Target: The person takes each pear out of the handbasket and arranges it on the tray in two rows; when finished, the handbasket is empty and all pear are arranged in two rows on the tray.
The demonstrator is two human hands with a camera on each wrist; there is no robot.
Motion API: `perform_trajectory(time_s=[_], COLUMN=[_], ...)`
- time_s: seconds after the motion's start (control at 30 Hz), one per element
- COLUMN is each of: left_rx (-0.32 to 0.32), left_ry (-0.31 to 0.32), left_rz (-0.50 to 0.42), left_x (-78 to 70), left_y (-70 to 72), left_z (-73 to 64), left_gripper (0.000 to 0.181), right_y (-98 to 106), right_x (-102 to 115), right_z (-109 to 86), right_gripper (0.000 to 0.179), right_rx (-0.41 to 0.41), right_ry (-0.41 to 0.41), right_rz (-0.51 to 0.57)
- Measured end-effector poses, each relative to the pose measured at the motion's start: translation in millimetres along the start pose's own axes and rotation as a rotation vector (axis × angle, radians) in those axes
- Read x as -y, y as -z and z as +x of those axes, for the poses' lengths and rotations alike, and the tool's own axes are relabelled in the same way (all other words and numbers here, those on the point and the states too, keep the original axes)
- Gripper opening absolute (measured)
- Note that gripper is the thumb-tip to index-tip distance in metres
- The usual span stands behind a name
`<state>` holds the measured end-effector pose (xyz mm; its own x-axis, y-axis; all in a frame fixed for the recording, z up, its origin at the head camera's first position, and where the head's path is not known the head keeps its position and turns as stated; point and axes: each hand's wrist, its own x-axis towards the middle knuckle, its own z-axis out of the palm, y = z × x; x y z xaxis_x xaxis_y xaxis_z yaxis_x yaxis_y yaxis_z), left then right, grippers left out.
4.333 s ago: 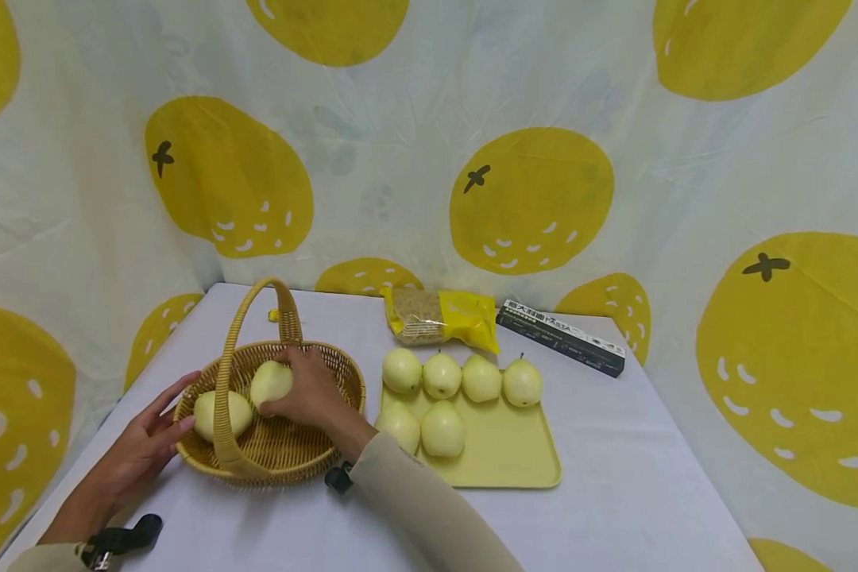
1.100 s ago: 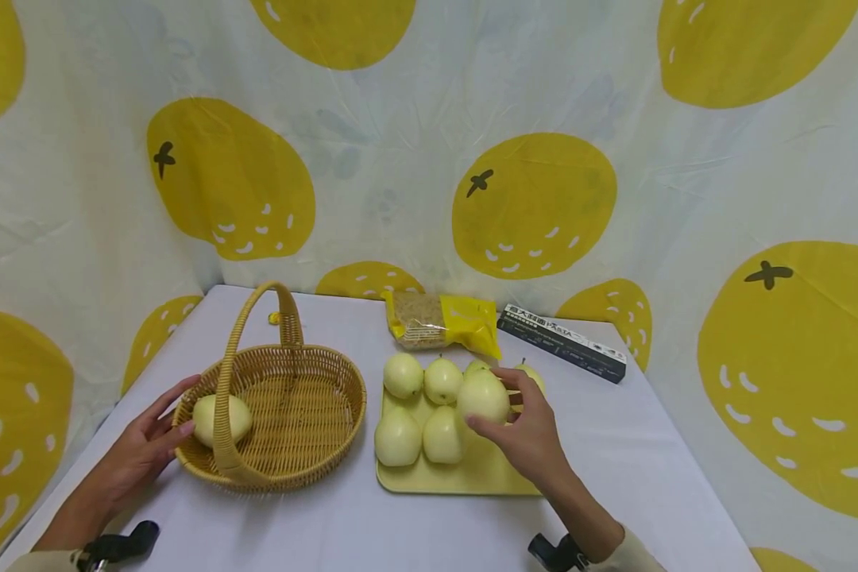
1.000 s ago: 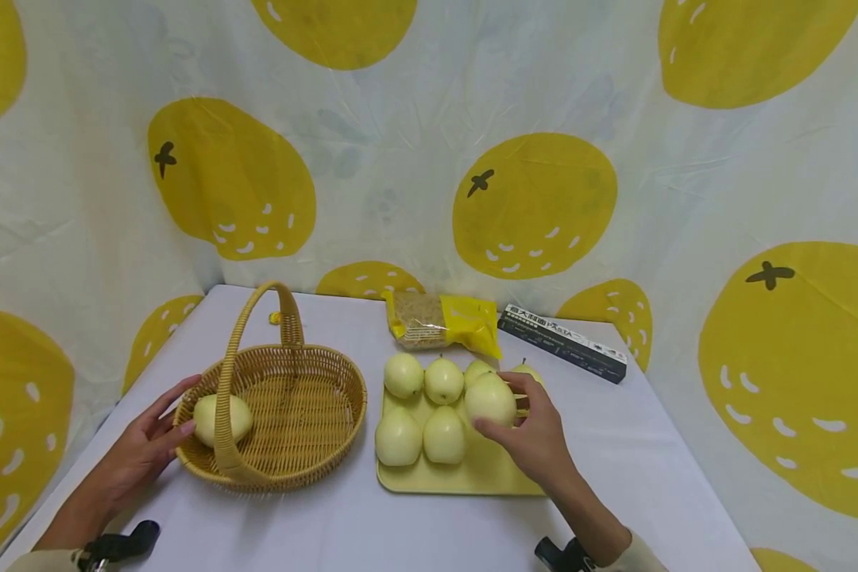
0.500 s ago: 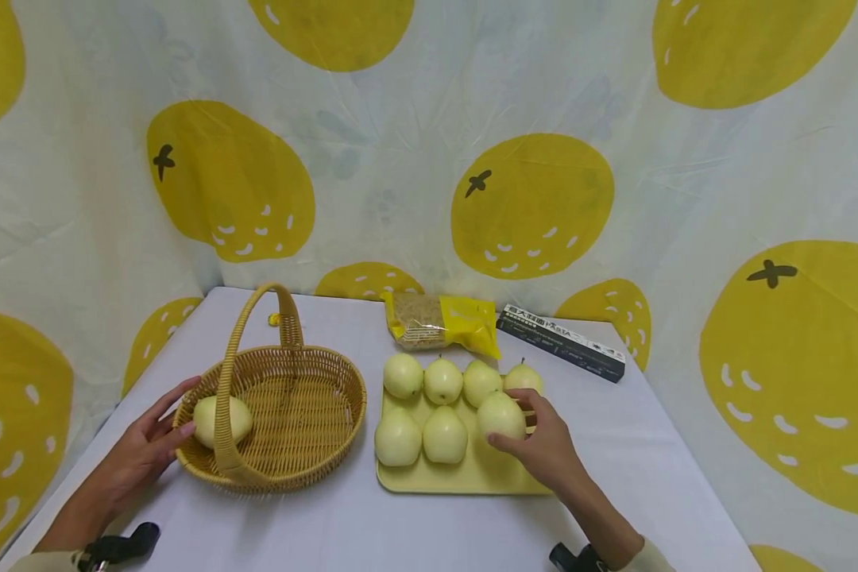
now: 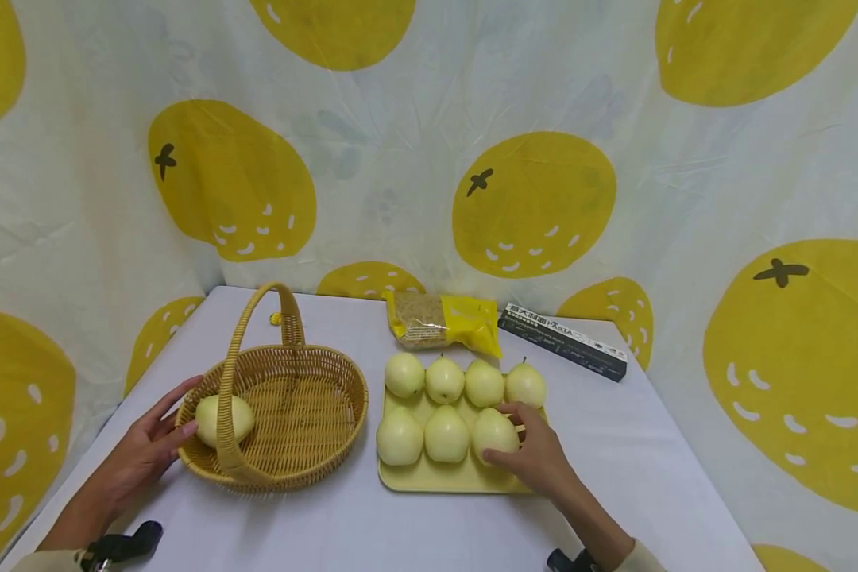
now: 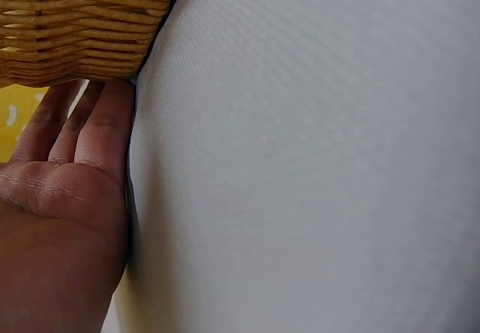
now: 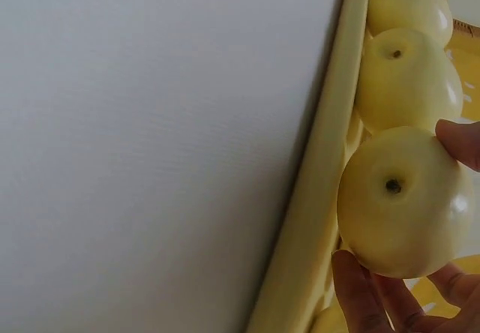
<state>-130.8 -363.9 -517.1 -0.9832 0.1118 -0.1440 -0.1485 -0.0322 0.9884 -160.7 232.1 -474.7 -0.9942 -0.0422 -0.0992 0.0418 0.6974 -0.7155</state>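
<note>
My right hand (image 5: 532, 451) grips a pale yellow-green pear (image 5: 494, 433) at the right end of the tray's front row. In the right wrist view the thumb and fingertips (image 7: 356, 288) lie around that pear's sides, its dark dimple facing the camera. Two pears stand beside it, and several more form the back row. All are on the yellow tray (image 5: 436, 478). At the left, my left hand (image 5: 143, 445) touches the wicker basket (image 5: 293, 477) at its left rim, fingers extended along its outer wall (image 6: 82, 25). One pear (image 5: 234, 419) lies inside, partly behind the handle.
Behind the tray lie a yellow-and-clear food packet (image 5: 442, 321) and a long dark pasta box (image 5: 562, 342). The basket's tall arched handle (image 5: 230, 381) rises left of the tray. A patterned curtain (image 5: 400, 159) hangs behind the white-covered table (image 5: 293, 528).
My right hand has carried one of two pears out of the basket, rightward over the tray, then lowered it beside the front-row pears. The left hand has stayed at the basket's rim.
</note>
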Motion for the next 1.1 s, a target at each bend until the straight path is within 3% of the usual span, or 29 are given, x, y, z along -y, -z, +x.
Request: perform_trajectory(time_s=[0.5, 0.87, 1.1], left_rx=[-0.013, -0.020, -0.015], left_ry=[0.021, 0.050, 0.030], left_rz=[0.038, 0.060, 0.035], left_x=[1.4, -0.9, -0.1], left_y=[0.6, 0.0, 0.7], left_z=[2.1, 2.4, 1.2], left_gripper=[0.079, 0.080, 0.079], right_y=[-1.9, 1.0, 3.8], right_x=[-2.7, -2.2, -2.2], right_z=[2.9, 0.6, -0.9], right_gripper=[0.078, 0.077, 0.079], right_rx=[0.018, 0.002, -0.013], right_ry=[-0.002, 0.015, 0.039], right_rz=[-0.094, -0.051, -0.059])
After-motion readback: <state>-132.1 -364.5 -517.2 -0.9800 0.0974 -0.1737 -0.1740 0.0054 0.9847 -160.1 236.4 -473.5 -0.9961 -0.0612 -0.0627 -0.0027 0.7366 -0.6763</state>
